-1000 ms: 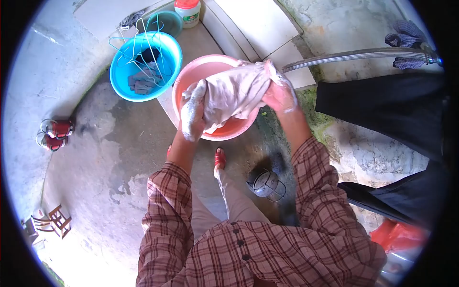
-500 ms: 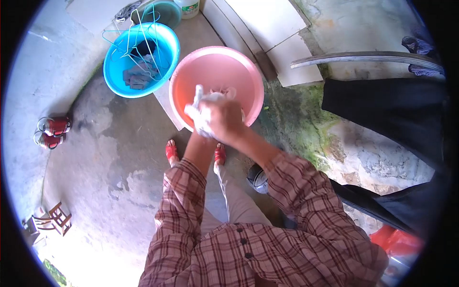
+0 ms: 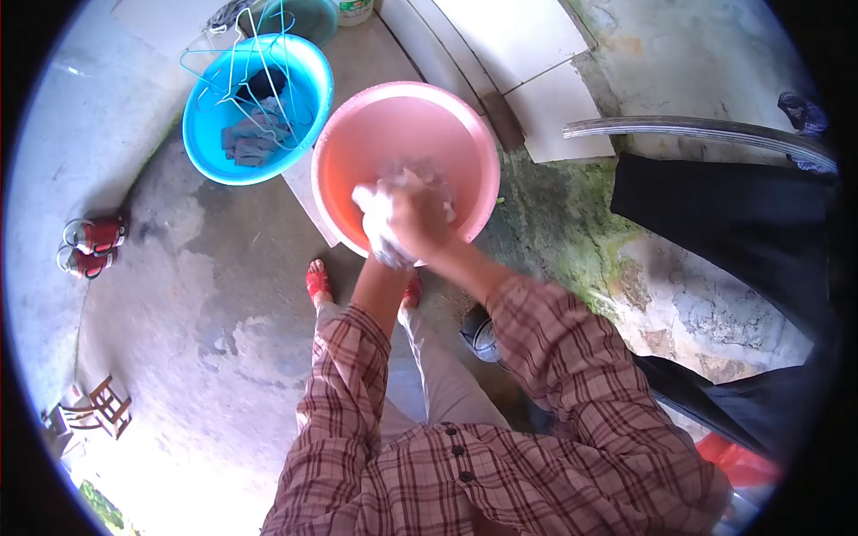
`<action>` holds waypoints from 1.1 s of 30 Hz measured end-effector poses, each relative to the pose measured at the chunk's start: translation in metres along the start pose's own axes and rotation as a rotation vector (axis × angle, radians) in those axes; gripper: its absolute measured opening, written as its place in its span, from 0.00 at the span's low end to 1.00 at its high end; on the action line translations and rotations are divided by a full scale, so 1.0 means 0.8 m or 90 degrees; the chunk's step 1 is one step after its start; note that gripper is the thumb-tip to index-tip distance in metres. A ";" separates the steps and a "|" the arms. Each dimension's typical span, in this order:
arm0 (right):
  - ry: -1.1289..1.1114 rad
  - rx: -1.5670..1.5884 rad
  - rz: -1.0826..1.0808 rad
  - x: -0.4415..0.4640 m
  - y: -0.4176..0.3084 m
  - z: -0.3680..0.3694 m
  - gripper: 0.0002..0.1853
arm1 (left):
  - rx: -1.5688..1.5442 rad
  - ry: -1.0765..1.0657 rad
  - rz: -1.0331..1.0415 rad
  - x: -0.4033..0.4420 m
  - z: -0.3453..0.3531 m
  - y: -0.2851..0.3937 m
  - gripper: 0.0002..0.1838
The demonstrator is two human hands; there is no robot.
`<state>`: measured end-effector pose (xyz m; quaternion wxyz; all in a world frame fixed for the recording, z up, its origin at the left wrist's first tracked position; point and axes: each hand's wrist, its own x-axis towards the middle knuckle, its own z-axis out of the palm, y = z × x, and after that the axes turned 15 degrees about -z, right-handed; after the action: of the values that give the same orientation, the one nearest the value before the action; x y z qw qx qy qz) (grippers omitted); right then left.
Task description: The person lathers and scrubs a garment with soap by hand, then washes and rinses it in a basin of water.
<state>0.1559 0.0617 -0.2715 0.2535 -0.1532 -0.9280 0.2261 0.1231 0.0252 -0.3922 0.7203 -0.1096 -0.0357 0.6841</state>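
My right hand [image 3: 418, 219] is closed against my left hand [image 3: 380, 223] over the near part of a pink basin [image 3: 490, 170]. White covers most of my left hand; I cannot tell whether it is suds or fabric. A pale, wet-looking cloth [image 3: 433, 174] bunches at my fingers, blurred by motion, and both hands grip it. The inside of the basin is partly hidden behind my hands.
Left of the pink basin stands a blue basin [image 3: 201, 147] holding grey clothes [image 3: 255, 138] and wire hangers [image 3: 255, 58]. Dark trousers [image 3: 715, 205] hang at right. Red thermos flasks [image 3: 98, 237] stand by the left wall, near a wooden chair [image 3: 109, 406].
My hands have rubbed together and shifted slightly; the white finger-like tip that stuck up is now lower. The pale cloth is more blurred. The view has moved a little.
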 end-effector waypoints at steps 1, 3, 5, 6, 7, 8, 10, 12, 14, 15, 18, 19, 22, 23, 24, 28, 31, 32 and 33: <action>-0.025 -0.051 0.010 0.008 0.019 -0.006 0.08 | -0.016 0.053 0.016 -0.002 0.005 -0.007 0.16; 0.013 0.026 0.150 0.001 0.080 0.010 0.10 | 0.024 0.315 0.006 -0.006 0.061 -0.013 0.15; 0.006 -0.037 0.039 -0.004 0.087 0.026 0.06 | 0.082 0.410 -0.003 -0.012 0.096 -0.017 0.15; 0.007 -0.009 0.020 0.004 0.055 0.010 0.06 | 0.032 0.248 -0.008 -0.006 0.063 -0.009 0.15; 0.006 0.018 0.000 0.005 0.024 -0.001 0.05 | -0.019 0.085 -0.012 0.000 0.031 -0.003 0.15; -0.008 0.043 0.032 -0.005 -0.003 0.001 0.06 | 0.246 0.271 0.103 -0.005 0.033 -0.005 0.15; -0.048 0.097 0.074 -0.014 -0.045 0.003 0.06 | 0.918 0.939 0.019 -0.015 0.044 -0.009 0.17; -0.042 0.078 0.052 -0.010 -0.054 -0.005 0.07 | 0.144 0.396 -0.050 -0.036 0.066 0.018 0.15; -0.003 0.057 0.097 -0.007 -0.004 0.019 0.09 | 0.169 0.345 0.009 -0.032 0.045 0.000 0.14; 0.012 0.057 0.118 0.003 0.019 0.019 0.10 | 0.181 0.319 0.037 -0.030 0.036 -0.010 0.14; 0.018 -0.110 -0.097 0.020 0.059 0.023 0.08 | 0.092 0.374 0.034 -0.021 0.071 -0.022 0.14; 0.001 -0.040 -0.006 0.021 0.063 0.023 0.08 | 0.114 0.345 0.028 -0.027 0.079 -0.026 0.14; -0.121 0.050 0.161 0.020 0.054 0.025 0.06 | 0.279 0.325 0.087 -0.025 0.035 -0.030 0.17; -0.067 -0.010 0.071 0.006 0.043 0.028 0.05 | 0.292 0.298 0.080 -0.023 0.017 -0.022 0.17; -0.056 0.009 0.062 -0.009 0.028 0.034 0.07 | 0.275 0.263 0.057 -0.023 0.004 -0.009 0.18; 0.069 0.068 -0.022 -0.025 -0.026 0.022 0.06 | 0.224 0.203 -0.007 -0.026 -0.025 0.028 0.20; -0.039 -0.005 0.078 -0.012 0.020 0.007 0.07 | 0.113 0.209 0.033 -0.022 -0.056 -0.004 0.21; -0.017 -0.016 0.114 -0.008 0.052 0.016 0.06 | 0.071 0.420 -0.084 -0.020 0.085 -0.022 0.21; 0.006 -0.028 0.150 -0.008 0.075 0.024 0.05 | 0.047 0.385 -0.056 -0.023 0.070 -0.024 0.20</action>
<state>0.1613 0.1033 -0.3184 0.2259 -0.2678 -0.9071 0.2334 0.1298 0.0123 -0.3317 0.7306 -0.2805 0.2006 0.5893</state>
